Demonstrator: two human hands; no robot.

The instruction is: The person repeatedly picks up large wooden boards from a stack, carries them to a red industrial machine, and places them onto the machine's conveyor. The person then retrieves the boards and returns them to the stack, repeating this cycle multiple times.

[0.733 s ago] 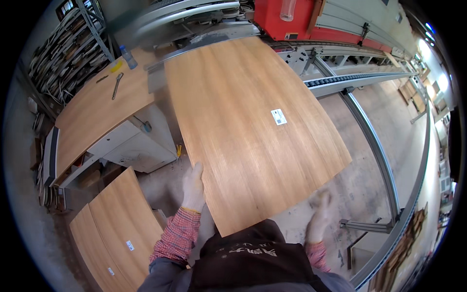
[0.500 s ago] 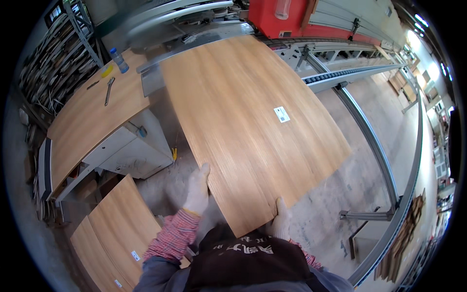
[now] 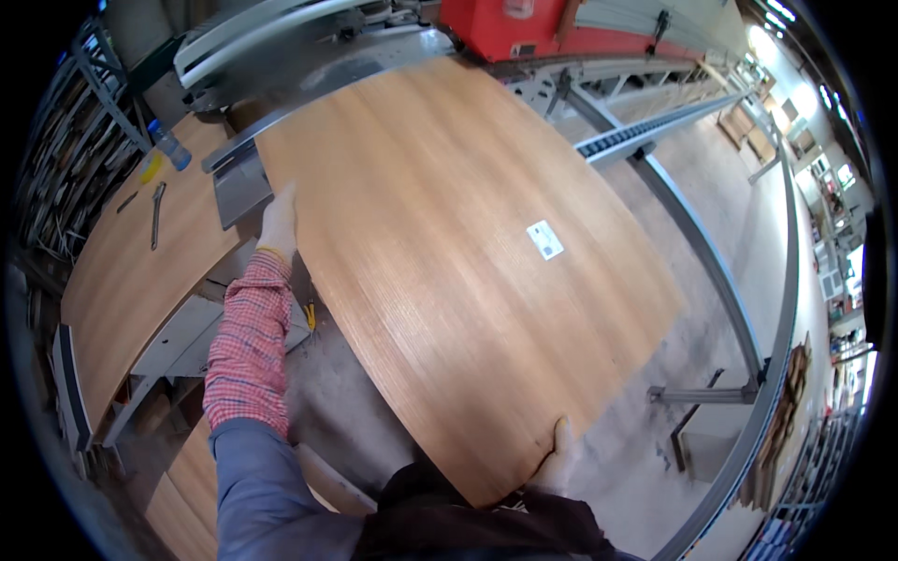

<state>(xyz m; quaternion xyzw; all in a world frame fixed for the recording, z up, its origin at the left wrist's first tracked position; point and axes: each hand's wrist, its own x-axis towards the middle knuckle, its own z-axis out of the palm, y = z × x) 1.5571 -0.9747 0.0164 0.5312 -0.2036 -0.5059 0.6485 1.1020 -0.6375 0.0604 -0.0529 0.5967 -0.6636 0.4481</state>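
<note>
A large wood-grain panel with a small white label stretches from my body to the machine table at the back. At its far left edge is my left hand, in a pale glove, the arm stretched out; it grips the edge and its fingers are partly hidden. My right hand, also gloved, is closed on the near right edge. Its thumb lies on top, and the other fingers are out of sight underneath. The panel's far end rests on the metal table.
On the left, a wood-topped bench carries a wrench, a bottle and yellow tape. More panels lie at lower left. A metal rail frame runs along the right, and a red machine stands behind.
My left hand has slid forward along the panel's left edge, from the near part to the far part. The panel's near end has come closer to me; my right hand keeps its grip.
</note>
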